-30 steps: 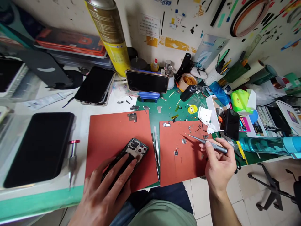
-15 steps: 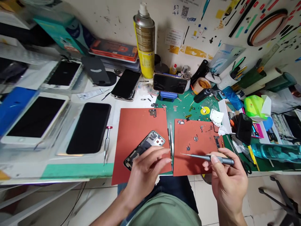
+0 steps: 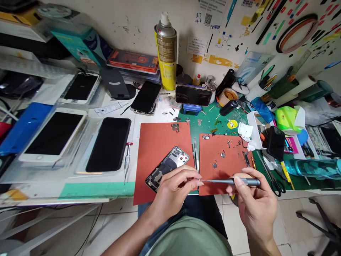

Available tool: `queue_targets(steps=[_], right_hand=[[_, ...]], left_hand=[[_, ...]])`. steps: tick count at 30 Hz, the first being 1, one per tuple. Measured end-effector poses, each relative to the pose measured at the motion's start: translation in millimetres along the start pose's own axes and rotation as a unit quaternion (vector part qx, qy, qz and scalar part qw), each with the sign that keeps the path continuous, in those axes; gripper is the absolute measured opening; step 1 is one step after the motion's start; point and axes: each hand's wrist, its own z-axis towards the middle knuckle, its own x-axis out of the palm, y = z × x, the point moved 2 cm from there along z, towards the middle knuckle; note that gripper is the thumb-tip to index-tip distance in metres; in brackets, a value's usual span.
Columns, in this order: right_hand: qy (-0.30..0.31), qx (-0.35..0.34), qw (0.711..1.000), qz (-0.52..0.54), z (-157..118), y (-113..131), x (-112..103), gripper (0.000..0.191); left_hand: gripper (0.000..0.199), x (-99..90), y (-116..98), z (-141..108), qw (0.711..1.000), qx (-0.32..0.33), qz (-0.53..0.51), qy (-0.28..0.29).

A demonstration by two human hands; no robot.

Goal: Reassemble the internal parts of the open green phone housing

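Note:
My right hand (image 3: 254, 193) grips a grey precision screwdriver (image 3: 226, 181) by its handle, the thin shaft pointing left. At the screwdriver's tip, the thumb and forefinger of my left hand (image 3: 178, 185) pinch together; whether a tiny part sits between them is hidden. Just behind my left hand lies an opened phone housing (image 3: 160, 172), tilted, its inside facing up and its lower part partly covered by my fingers. It rests on the left red-brown mat (image 3: 149, 142). Small phone parts, including a square chip (image 3: 214, 165), lie on the right red-brown mat (image 3: 207, 188).
Tweezers (image 3: 196, 153) lie between the mats. A second screwdriver (image 3: 127, 161) and a dark-screened phone (image 3: 108, 145) lie to the left. Scissors (image 3: 277, 185) and a blue-green bottle (image 3: 311, 169) are at the right. Behind stand a spray can (image 3: 166, 53) and a propped phone (image 3: 193, 95).
The screwdriver's tip has come to my left fingertips, which have closed from a wider gap. My left hand has shifted right. The whole view has turned slightly left.

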Motion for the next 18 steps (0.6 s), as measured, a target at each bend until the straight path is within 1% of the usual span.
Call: queue_targets(steps=[4,9,12,13,15,17,18], right_hand=[[0.006,0.000,1.000,0.002,-0.7,0.4,0.4,0.034],[0.006,0.010,1.000,0.005,-1.5,-4.8,0.2,0.038],[-0.009,0.007,1.000,0.019,-5.4,-8.6,-6.8,0.037],[-0.021,0.007,1.000,0.023,-7.2,-10.0,-11.8,0.036],[-0.057,-0.002,0.998,0.012,-10.6,-13.0,-26.1,0.033],[-0.115,-0.039,0.991,-0.058,-12.2,-15.4,-45.2,0.032],[-0.148,-0.062,0.981,-0.106,-11.7,-16.8,-55.6,0.032]], left_hand=[[0.012,-0.6,-2.7,0.2,1.000,0.013,0.002,0.001],[0.014,-1.5,-3.4,2.5,1.000,0.021,0.016,0.004],[0.018,-7.1,-3.6,0.8,0.999,0.038,0.016,0.015],[0.020,-10.4,-3.5,-1.2,0.998,0.049,0.015,0.020],[0.025,-18.7,-0.8,-7.0,0.993,0.061,0.091,0.039],[0.017,-30.2,5.6,-14.3,0.985,0.069,0.154,0.023],[0.014,-36.3,10.6,-18.2,0.979,0.065,0.191,0.014]])
